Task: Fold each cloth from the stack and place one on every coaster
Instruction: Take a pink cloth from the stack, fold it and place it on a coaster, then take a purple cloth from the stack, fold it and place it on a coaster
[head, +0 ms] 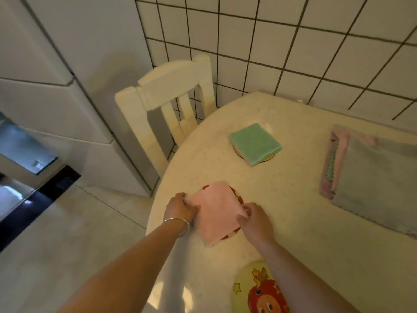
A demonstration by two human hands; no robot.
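The folded pink cloth (216, 211) lies on the red-rimmed coaster (239, 198) at the table (293, 233) edge, overhanging toward the person; released unevenly, it could slide off-centre or spring open. Both arms reach forward. The left hand (180, 208) grips its left edge with curled fingers; the right hand (256, 221) seems to pinch the right corner, though blur obscures it. The stack (370, 177) waits well apart.
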